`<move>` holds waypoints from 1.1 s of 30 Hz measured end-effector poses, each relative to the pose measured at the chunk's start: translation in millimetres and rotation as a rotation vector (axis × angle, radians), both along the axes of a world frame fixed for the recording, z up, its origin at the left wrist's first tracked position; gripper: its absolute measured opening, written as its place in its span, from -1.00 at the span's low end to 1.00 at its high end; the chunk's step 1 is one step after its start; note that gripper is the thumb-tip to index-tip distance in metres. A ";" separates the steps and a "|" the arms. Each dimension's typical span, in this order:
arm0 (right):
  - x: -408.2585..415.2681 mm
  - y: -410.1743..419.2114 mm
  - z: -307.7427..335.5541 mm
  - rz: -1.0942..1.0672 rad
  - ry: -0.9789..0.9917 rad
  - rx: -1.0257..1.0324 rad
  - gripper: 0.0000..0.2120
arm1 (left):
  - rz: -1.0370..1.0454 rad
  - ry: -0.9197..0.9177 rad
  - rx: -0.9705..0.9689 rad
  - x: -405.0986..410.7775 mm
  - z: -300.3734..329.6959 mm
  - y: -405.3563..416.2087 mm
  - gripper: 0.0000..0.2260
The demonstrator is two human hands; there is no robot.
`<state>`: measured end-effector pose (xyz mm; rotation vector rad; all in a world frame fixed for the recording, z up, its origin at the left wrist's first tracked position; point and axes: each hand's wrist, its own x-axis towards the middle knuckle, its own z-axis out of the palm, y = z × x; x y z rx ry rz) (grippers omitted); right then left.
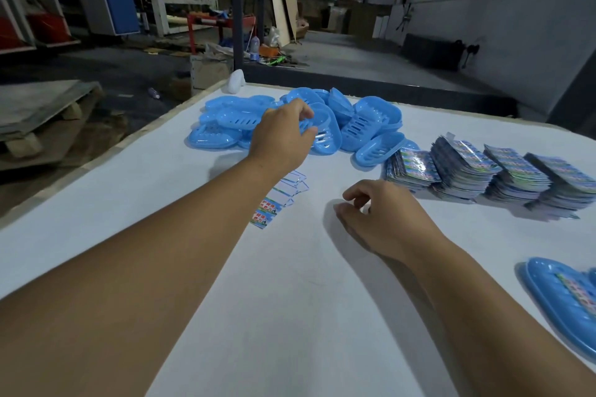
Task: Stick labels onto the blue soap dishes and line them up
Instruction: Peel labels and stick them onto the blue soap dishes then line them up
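The left hand (282,135) reaches out over the white desk (161,203) to the heap of blue soap dishes (364,119) at the far side, its fingers curled round the rim of one tilted dish (325,135) at the near edge of the heap; it seems to grip it, though the thumb is hidden. The right hand (383,219) rests nearer, fingers loosely curled, holding nothing. A strip of labels (277,203) lies on the desk just beside the left forearm. Stacks of label sheets (490,167) stand to the right of the heap, and a labelled dish (561,303) sits at the desk's right edge.
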<state>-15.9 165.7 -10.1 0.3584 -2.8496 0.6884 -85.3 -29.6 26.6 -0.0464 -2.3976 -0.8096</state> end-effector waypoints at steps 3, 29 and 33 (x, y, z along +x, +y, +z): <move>2.1 -0.5 1.2 -0.009 -0.008 -0.009 -0.72 | 0.012 -0.055 -0.092 2.0 -3.4 1.0 -0.75; 6.6 3.3 14.3 0.141 0.164 -0.422 -0.36 | -0.473 -0.424 1.540 84.6 -2.8 42.5 -0.78; 2.6 5.5 13.0 0.143 0.091 -0.491 -0.35 | -0.497 -0.568 1.600 87.3 -4.7 38.8 -0.76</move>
